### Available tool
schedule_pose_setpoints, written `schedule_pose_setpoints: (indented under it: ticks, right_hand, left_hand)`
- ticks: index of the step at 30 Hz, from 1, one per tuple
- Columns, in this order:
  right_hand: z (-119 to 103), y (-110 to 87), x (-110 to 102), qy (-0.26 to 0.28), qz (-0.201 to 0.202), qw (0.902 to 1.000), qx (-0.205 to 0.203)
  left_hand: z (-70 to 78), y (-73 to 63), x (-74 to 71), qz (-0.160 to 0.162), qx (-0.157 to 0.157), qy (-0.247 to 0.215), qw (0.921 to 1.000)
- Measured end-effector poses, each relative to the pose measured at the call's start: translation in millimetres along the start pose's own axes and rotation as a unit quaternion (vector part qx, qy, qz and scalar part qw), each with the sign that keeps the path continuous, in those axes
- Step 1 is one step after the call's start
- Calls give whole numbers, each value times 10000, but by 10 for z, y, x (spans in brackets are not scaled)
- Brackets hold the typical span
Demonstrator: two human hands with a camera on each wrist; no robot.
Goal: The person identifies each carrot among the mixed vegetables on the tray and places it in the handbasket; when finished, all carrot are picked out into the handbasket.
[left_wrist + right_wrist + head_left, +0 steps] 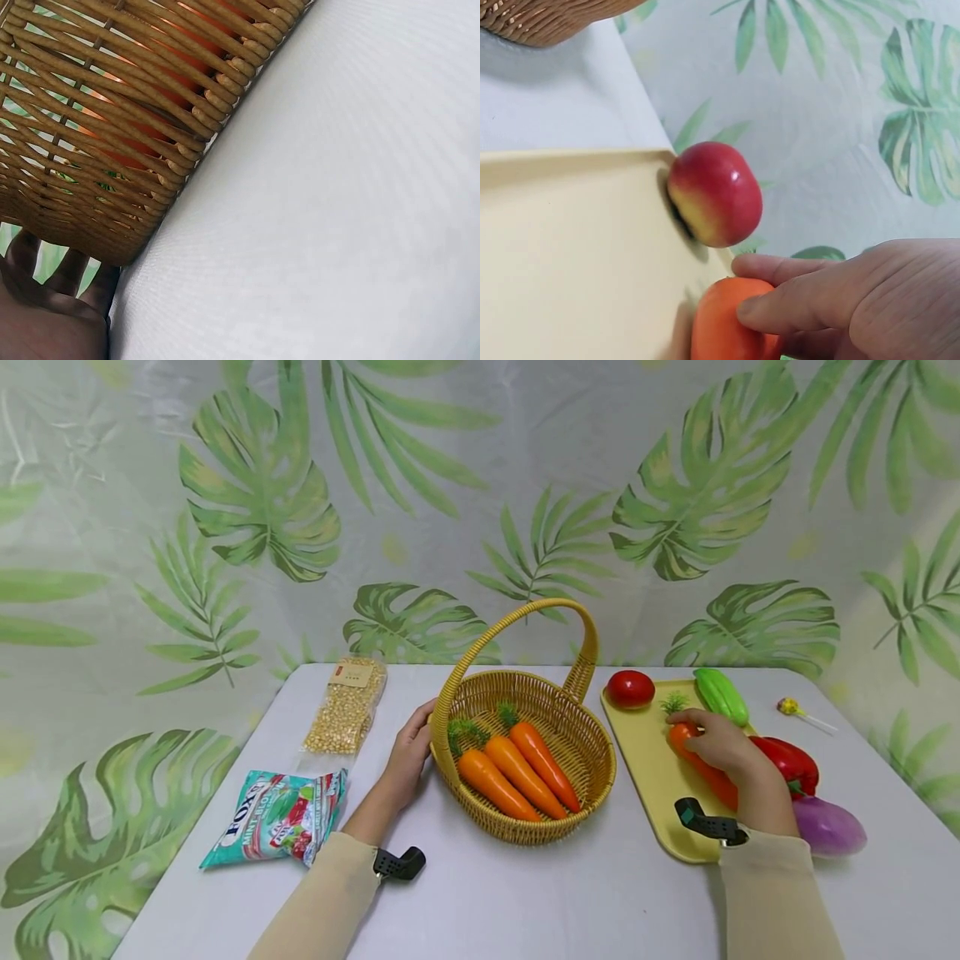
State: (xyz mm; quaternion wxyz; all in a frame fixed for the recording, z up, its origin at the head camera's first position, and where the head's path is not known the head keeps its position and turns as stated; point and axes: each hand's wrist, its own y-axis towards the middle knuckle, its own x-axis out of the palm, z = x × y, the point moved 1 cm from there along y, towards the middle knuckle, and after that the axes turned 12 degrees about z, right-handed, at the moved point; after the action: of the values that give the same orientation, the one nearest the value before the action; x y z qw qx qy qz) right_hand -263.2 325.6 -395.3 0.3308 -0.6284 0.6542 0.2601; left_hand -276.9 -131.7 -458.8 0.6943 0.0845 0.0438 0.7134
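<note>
My left hand lies against the left side of the wicker basket, its fingers touching the outer wall with gaps between them. Inside the basket are three orange carrots with green tops. Over the yellow tray, my right hand pinches another carrot near its leafy end, thumb on one side. The hand and wrist cover part of this carrot. Beyond it, at the tray's far left corner, sits a red apple.
A green vegetable, a red pepper and a purple eggplant lie around the right hand. Farther right is a lollipop. On the left are a bag of corn kernels and a teal candy bag.
</note>
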Motion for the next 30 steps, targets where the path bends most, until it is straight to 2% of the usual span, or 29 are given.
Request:
schedule_pose_setpoints:
  ticks: [4, 8, 12, 19, 30]
  right_hand:
    - [5, 19, 16, 215, 18, 9998, -46]
    - [1, 21, 19, -164, 110, 9992, -355]
    - [6, 16, 28, -232, 82, 9992, -328]
    - [-58, 13, -1, 188, 90, 9997, -160]
    - [-212, -23, -5, 693, 591, 9949, -442]
  left_hand:
    - [11, 3, 4, 2, -14, -9, 10000]
    - [17, -1, 9, 22, -53, -5, 10000]
    - [14, -6, 14, 45, -90, 0, 9999]
    - [18, -2, 14, 22, -6, -31, 10000]
    - [1, 0, -1, -10, -51, -47, 10000]
